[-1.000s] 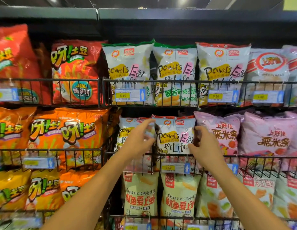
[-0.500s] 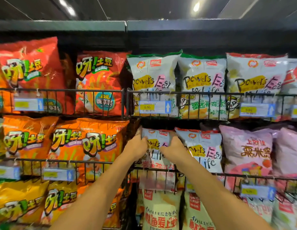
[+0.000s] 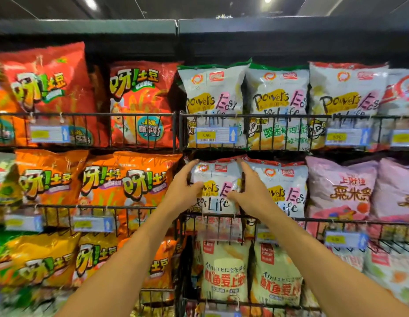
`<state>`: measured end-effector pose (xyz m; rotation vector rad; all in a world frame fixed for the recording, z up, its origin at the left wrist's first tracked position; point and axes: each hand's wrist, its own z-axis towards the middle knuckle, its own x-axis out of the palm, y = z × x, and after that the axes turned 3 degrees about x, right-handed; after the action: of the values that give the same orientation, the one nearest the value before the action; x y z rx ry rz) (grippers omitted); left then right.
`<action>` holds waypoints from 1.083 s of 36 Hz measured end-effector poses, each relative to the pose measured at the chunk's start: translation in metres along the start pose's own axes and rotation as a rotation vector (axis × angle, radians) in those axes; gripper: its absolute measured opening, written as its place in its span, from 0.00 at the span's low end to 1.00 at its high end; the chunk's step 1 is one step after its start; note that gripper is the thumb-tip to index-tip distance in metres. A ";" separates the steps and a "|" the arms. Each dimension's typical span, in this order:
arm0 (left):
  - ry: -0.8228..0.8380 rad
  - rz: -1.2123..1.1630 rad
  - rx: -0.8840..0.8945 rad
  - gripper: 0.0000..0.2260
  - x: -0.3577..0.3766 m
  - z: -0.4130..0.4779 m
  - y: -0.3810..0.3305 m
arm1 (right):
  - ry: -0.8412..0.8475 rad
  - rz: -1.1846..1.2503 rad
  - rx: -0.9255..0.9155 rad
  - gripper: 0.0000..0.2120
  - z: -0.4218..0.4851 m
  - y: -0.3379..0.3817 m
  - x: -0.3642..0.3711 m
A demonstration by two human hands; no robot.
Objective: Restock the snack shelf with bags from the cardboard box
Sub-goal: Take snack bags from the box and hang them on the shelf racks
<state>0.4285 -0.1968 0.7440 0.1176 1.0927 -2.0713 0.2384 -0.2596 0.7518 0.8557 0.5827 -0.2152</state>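
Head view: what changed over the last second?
The right hand crossed leftward from the neighbouring white bag. Both hands now flank the left white Powers bag, with the left hand on its other side and straight fingers pressing its edges. That bag now looks upright. The rest of the wire shelf stayed put.

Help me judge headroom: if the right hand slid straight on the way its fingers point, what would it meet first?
The right hand points up along the white bag, fingertips near its red top seam. Going on, it would likely meet the upper shelf's bottom wire first, though depth is unclear.
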 end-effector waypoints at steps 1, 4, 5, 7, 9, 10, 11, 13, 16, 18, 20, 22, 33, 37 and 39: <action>-0.003 0.014 0.014 0.28 -0.001 -0.001 -0.001 | 0.008 0.004 -0.006 0.46 -0.002 -0.001 -0.001; -0.025 0.083 0.046 0.28 -0.001 -0.004 -0.001 | 0.030 0.023 -0.014 0.46 -0.002 -0.005 -0.004; -0.037 0.099 0.057 0.28 0.000 -0.006 0.000 | 0.036 0.030 -0.020 0.46 -0.002 -0.007 -0.005; -0.052 0.152 0.081 0.28 0.003 -0.009 0.004 | 0.052 0.021 -0.027 0.46 -0.004 -0.008 -0.004; -0.058 0.229 0.100 0.27 0.005 -0.011 0.008 | 0.049 0.026 -0.033 0.46 -0.006 -0.012 0.002; -0.060 0.256 0.103 0.27 0.005 -0.011 0.009 | 0.041 0.031 -0.038 0.46 -0.006 -0.015 0.005; -0.056 0.272 0.103 0.26 0.006 -0.011 0.010 | 0.036 0.035 -0.041 0.46 -0.005 -0.019 0.008; -0.045 0.286 0.113 0.26 0.004 -0.011 0.010 | 0.033 0.042 -0.055 0.45 -0.006 -0.018 0.009; -0.016 0.294 0.121 0.28 0.001 -0.011 0.010 | 0.039 0.034 -0.056 0.44 -0.002 -0.016 0.008; 0.002 0.293 0.106 0.29 0.000 -0.011 0.010 | 0.055 0.047 -0.044 0.44 -0.001 -0.018 0.007; 0.004 0.304 0.102 0.31 -0.002 -0.012 0.009 | 0.060 0.055 -0.030 0.43 -0.001 -0.020 0.006; 0.004 0.313 0.095 0.32 -0.003 -0.012 0.006 | 0.069 0.056 -0.020 0.42 -0.003 -0.019 0.004; 0.039 0.290 0.037 0.34 -0.007 -0.015 -0.008 | 0.150 0.190 0.036 0.42 -0.016 -0.011 -0.005; 0.040 0.320 0.003 0.34 -0.002 -0.016 -0.017 | 0.160 0.248 0.028 0.41 -0.022 -0.012 -0.019; 0.022 0.333 -0.024 0.34 0.002 -0.019 -0.024 | 0.161 0.261 0.021 0.40 -0.025 -0.013 -0.029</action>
<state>0.4055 -0.1763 0.7473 0.2908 1.0340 -1.7622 0.1994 -0.2504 0.7467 0.9652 0.6124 0.0862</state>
